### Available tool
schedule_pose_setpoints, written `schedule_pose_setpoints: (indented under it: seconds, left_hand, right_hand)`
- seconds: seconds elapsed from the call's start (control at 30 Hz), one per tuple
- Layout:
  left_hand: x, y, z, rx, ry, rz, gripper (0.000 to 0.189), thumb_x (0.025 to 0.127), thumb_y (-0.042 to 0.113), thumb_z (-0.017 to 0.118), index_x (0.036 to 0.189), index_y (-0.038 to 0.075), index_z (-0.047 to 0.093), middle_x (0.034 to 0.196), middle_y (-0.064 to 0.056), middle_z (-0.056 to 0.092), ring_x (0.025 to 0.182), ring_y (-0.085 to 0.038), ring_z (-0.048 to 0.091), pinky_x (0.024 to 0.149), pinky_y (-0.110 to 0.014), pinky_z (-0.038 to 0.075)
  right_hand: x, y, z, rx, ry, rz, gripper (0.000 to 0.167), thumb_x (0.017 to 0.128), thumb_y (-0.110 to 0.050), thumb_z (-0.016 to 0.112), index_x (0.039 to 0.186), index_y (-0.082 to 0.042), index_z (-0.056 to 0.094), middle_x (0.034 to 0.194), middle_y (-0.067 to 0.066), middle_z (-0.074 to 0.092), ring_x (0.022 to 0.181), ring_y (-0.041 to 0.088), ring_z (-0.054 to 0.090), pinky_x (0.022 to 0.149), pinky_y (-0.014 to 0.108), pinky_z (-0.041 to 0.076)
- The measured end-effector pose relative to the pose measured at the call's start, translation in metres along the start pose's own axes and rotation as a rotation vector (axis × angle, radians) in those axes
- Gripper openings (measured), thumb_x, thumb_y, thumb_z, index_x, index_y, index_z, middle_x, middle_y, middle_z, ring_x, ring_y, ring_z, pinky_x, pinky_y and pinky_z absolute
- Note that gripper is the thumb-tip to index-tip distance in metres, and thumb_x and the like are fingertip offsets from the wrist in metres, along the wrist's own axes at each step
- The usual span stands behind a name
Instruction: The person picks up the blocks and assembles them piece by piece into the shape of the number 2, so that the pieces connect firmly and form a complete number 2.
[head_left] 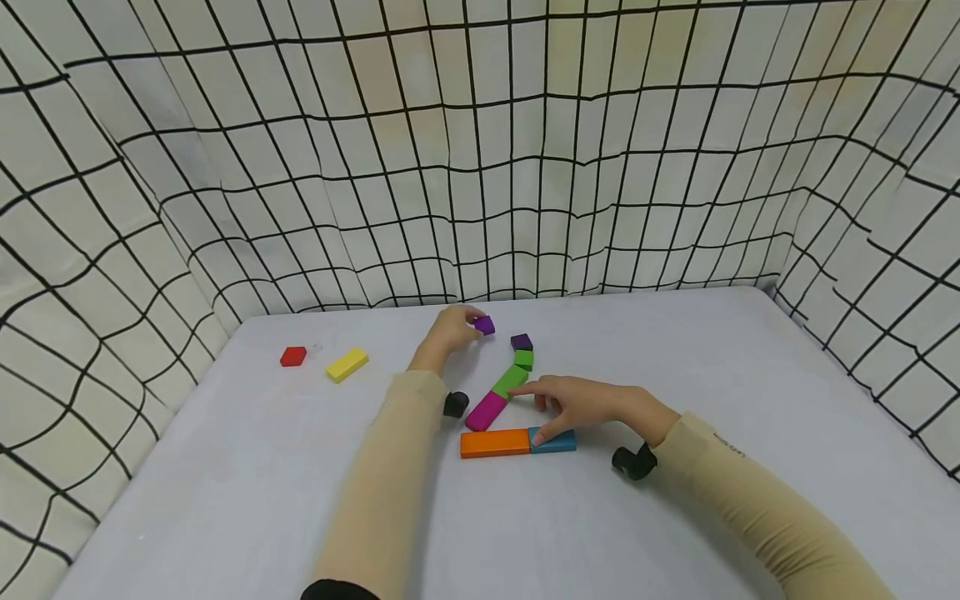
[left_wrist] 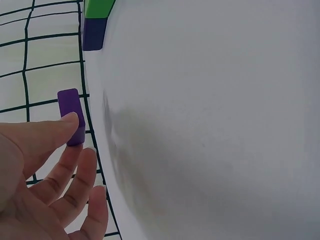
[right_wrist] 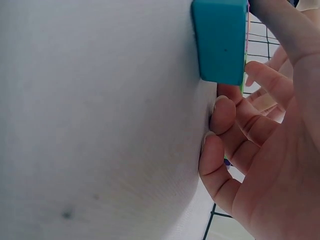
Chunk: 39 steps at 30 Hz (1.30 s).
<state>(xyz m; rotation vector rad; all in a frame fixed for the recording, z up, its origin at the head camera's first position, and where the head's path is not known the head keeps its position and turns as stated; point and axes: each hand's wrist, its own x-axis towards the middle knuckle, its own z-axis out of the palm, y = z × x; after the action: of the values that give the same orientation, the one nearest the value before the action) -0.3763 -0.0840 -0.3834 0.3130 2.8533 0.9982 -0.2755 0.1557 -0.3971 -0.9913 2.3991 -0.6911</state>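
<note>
Across the top and both sides of the head view, a white backdrop (head_left: pixel 555 187) with black grid lines encloses a white table (head_left: pixel 225 467). Right of centre, the right hand (head_left: pixel 585 403) has thumb and forefinger spread apart, bridging the blocks. Above centre, the left hand (head_left: pixel 450 330) pinches a purple block (head_left: pixel 487 326) between thumb and fingers. Lower centre, an orange block (head_left: pixel 493 443) meets a blue block (head_left: pixel 558 441) under the right thumb. Upward from them curve a magenta block (head_left: pixel 486 412), longer green block (head_left: pixel 510 381), short green block (head_left: pixel 524 360) and dark purple block (head_left: pixel 522 342). Left of centre lie a yellow block (head_left: pixel 347 365) and a smaller red block (head_left: pixel 293 357).

The step appears to be adding the pinched block to the curve; next would call for lowering it beside its dark twin without nudging the row.

Nine blocks: two green, two purple, one each orange, magenta, yellow, blue, red.
</note>
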Motion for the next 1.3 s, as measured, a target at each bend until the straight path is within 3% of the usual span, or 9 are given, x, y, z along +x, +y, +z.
schedule_pose_setpoints:
  seconds: [0.4,0.9,1.3]
  left_hand:
    - [0.005,0.007,0.005,0.092,-0.018,0.017,0.043,0.088,-0.008,0.065,0.130,-0.003,0.067,0.128,-0.024,0.064,0.118,-0.034,0.060,0.103,-0.041,0.047]
    - [0.010,0.023,0.011,0.227,-0.016,0.043,0.040,0.089,0.001,0.070,0.129,0.001,0.069,0.126,-0.018,0.067,0.116,-0.030,0.062,0.102,-0.039,0.048]
    - [0.018,0.026,0.016,0.235,-0.032,-0.008,0.042,0.088,0.000,0.069,0.130,0.008,0.070,0.129,-0.013,0.067,0.118,-0.029,0.061,0.098,-0.043,0.049]
  right_hand:
    - [0.001,0.001,-0.001,0.012,-0.003,0.005,0.077,0.089,-0.032,0.082,0.155,-0.015,0.046,0.103,-0.001,0.054,0.092,0.016,0.050,0.078,0.029,0.047]
    - [0.000,0.003,-0.001,0.006,-0.002,-0.008,0.078,0.089,-0.032,0.082,0.155,-0.015,0.045,0.103,-0.001,0.054,0.090,0.015,0.050,0.077,0.029,0.046]
    - [-0.001,0.003,-0.001,-0.009,-0.002,-0.017,0.077,0.090,-0.032,0.082,0.155,-0.015,0.046,0.103,-0.002,0.053,0.089,0.014,0.049,0.077,0.028,0.045]
